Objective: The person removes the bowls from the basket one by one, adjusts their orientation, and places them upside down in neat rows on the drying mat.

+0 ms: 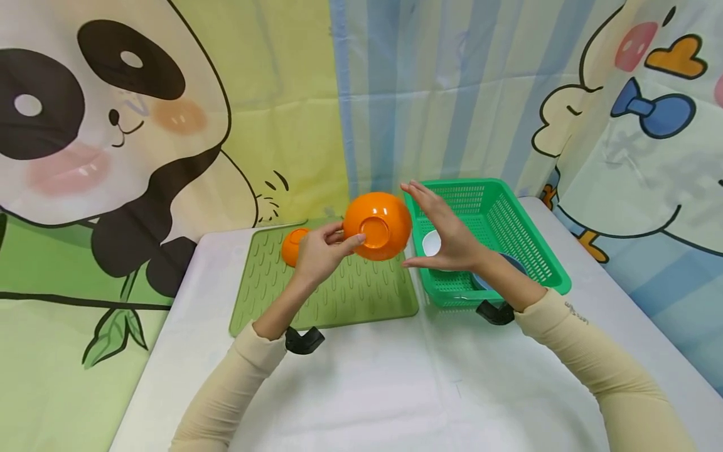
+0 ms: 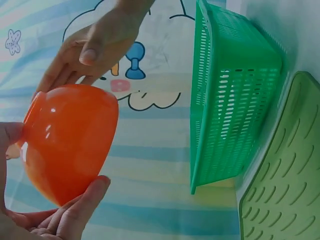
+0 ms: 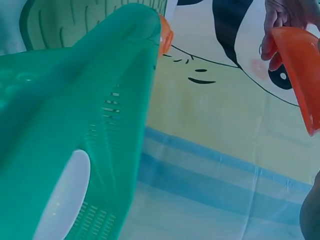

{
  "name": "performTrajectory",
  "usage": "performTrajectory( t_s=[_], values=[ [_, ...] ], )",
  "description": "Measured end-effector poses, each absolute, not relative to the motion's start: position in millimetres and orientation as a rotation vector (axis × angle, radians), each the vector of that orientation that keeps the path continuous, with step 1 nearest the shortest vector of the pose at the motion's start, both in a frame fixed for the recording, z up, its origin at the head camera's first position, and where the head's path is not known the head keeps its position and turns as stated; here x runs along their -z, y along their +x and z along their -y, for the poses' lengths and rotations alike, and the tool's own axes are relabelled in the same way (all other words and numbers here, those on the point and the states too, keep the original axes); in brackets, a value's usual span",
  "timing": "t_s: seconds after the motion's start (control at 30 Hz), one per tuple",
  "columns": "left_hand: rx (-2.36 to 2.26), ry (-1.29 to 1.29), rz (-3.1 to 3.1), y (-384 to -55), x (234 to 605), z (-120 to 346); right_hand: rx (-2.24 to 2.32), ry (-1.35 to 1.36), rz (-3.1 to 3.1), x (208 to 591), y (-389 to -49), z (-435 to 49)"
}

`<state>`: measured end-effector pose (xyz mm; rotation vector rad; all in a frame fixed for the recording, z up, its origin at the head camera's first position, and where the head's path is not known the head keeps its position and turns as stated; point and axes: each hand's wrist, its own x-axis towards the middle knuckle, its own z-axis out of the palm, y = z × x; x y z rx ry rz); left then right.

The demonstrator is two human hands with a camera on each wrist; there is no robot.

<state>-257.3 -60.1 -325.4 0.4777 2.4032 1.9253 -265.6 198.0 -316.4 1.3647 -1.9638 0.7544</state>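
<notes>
An orange bowl [image 1: 390, 216] is held up over the table, its foot ring facing the head camera. My left hand [image 1: 323, 254] grips it from the left, thumb at the foot ring and fingers at the rim. Just right of the bowl, my right hand [image 1: 449, 238] is spread, thumb and fingers apart, holding nothing. In the left wrist view the bowl [image 2: 75, 142] shows from the side, with the right hand [image 2: 97, 47] behind it. A smaller orange bowl [image 1: 290, 248] lies upside down on the green drying mat [image 1: 361, 295], partly hidden by the left hand.
A green plastic basket [image 1: 556, 270] stands on the right of the white table [image 1: 384, 383]. Inside are a white dish [image 1: 431, 243] and a blue dish [image 1: 513, 262], partly hidden by the right arm. Cartoon-printed curtains [image 1: 294, 113] hang along the back and sides.
</notes>
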Motion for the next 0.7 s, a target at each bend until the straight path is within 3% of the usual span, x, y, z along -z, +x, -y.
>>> performTrajectory(
  t_s=[0.3,0.7],
  values=[
    [-1.829,0.291,-2.245,-263.0,324.9,62.9,-0.818,1.313,2.123,332.9,-268.5,-195.7],
    [-1.708,0.237,-2.254,-267.0,326.6,66.5,-0.965,1.244,2.243,345.6,-268.5,-189.0]
  ],
)
